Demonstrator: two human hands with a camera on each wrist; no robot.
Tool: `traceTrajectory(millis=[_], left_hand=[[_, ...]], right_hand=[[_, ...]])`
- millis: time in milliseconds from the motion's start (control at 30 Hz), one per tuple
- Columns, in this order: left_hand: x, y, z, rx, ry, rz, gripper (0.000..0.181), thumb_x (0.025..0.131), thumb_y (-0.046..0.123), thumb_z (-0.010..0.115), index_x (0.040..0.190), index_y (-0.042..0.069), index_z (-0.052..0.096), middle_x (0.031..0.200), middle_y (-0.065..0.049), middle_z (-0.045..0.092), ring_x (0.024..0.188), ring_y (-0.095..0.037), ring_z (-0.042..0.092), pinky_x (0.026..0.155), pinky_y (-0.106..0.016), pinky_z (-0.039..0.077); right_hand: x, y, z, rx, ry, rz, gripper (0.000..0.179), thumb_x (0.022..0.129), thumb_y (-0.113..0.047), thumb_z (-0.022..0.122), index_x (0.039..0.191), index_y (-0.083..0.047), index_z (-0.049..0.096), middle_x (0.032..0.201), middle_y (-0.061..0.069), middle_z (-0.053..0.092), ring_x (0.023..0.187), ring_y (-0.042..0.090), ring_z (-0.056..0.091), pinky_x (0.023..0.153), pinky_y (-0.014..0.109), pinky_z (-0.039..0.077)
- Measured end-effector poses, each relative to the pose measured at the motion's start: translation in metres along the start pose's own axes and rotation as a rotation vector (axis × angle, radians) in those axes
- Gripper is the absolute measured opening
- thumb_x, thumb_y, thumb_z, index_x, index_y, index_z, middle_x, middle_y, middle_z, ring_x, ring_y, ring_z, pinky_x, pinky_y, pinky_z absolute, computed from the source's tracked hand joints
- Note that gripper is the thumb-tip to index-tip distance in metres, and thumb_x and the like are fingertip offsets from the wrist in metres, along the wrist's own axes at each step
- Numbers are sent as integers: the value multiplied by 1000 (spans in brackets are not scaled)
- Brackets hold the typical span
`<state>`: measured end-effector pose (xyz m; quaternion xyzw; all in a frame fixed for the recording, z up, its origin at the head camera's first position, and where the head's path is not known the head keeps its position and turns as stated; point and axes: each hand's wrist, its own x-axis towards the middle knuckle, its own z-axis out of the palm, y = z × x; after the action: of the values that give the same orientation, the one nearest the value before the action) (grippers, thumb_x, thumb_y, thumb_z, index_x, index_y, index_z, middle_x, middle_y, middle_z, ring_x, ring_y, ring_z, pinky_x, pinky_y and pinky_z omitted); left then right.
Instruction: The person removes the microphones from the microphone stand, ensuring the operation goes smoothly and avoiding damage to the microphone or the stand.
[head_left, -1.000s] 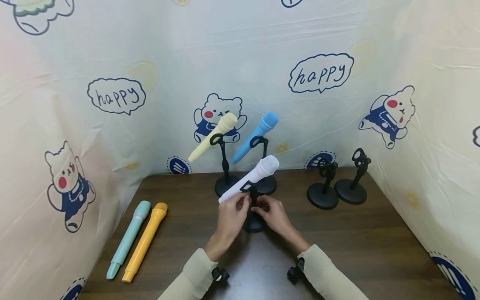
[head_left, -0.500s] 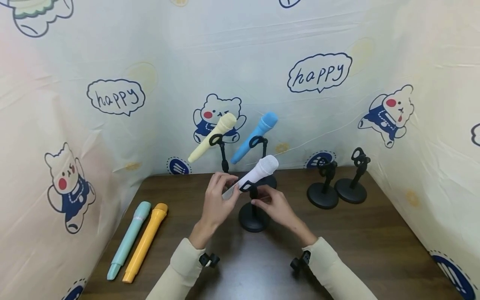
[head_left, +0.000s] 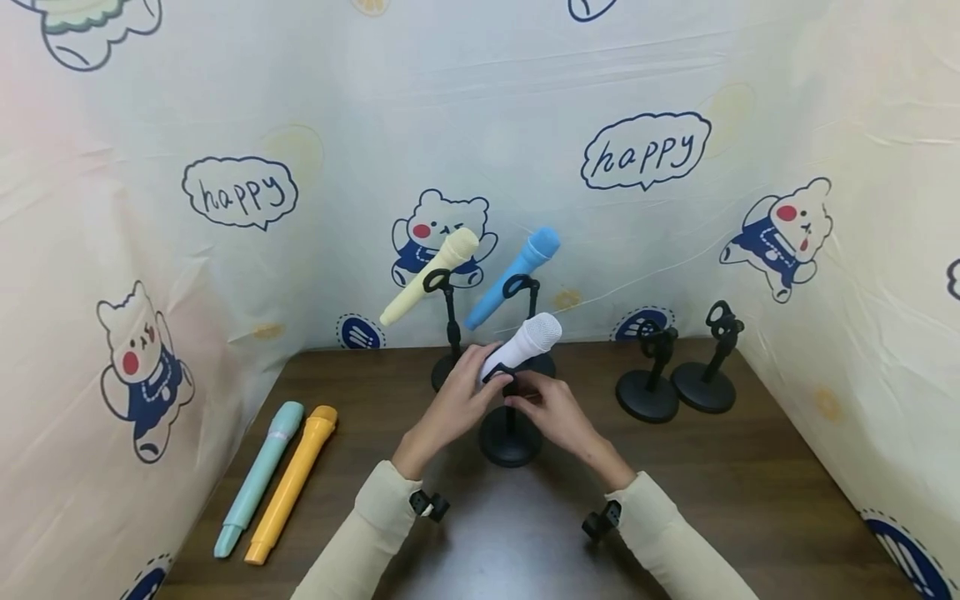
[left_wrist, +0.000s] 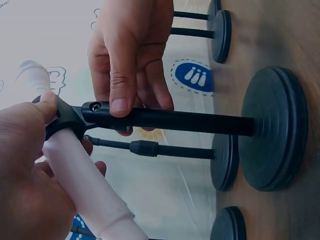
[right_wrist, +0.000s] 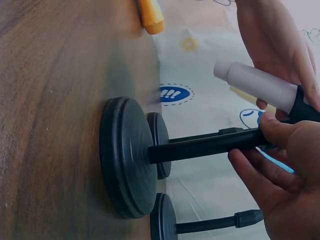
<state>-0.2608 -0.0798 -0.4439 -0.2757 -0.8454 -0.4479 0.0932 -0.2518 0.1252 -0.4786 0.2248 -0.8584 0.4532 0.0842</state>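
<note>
- Head view: two bare hands work at the middle of a brown wooden table (head_left: 675,508), over a black stand (head_left: 511,442) upright on its round base.
- White microphone (head_left: 537,335) sits in that stand's clip (left_wrist: 61,117), tilted, mesh head up towards far right, tail down towards near left.
- Left hand (head_left: 456,393) grips the white microphone at the clip; thumb on the clip ring, fingers round the back of the handle. Those fingers are partly hidden, so hard to say how many touch.
- Right hand (head_left: 552,410) pinches the stand's pole just below the clip joint, thumb on one side, fingers on the other.
- Far side, behind the hands: cream microphone (head_left: 429,277) on a left stand (head_left: 443,372), blue microphone (head_left: 513,278) on a right stand (head_left: 542,365); both slant the same way as the white one.
- Left side of table: teal microphone (head_left: 258,479) and orange microphone (head_left: 291,486) lie side by side, heads pointing far.
- Far right: two more black stands (head_left: 648,395), close together, clips unfilled.
- Pale backdrop (head_left: 480,108) behind, printed with bears and "happy" bubbles.
- Cream sleeves (head_left: 378,521) on both arms; small black camera (head_left: 430,504) at each wrist.
</note>
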Motion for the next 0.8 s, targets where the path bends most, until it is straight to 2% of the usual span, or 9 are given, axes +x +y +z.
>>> traceTrajectory(millis=[300, 800], left_hand=[[2, -1, 1, -43, -17, -18, 45, 106, 22, 67, 145, 6, 51, 135, -12, 58, 118, -27, 59, 105, -50, 54], [1, -4, 1, -136, -19, -35, 45, 104, 17, 69, 144, 6, 52, 137, -14, 57, 119, -30, 58, 106, -52, 52]], right_hand=[[1, -3, 2, -56, 16, 21, 31, 100, -15, 77, 129, -6, 69, 116, 10, 78, 101, 21, 77, 88, 34, 66], [-1, -5, -1, -79, 17, 19, 33, 99, -16, 78, 129, -7, 69, 115, 10, 79, 99, 21, 77, 88, 38, 66]])
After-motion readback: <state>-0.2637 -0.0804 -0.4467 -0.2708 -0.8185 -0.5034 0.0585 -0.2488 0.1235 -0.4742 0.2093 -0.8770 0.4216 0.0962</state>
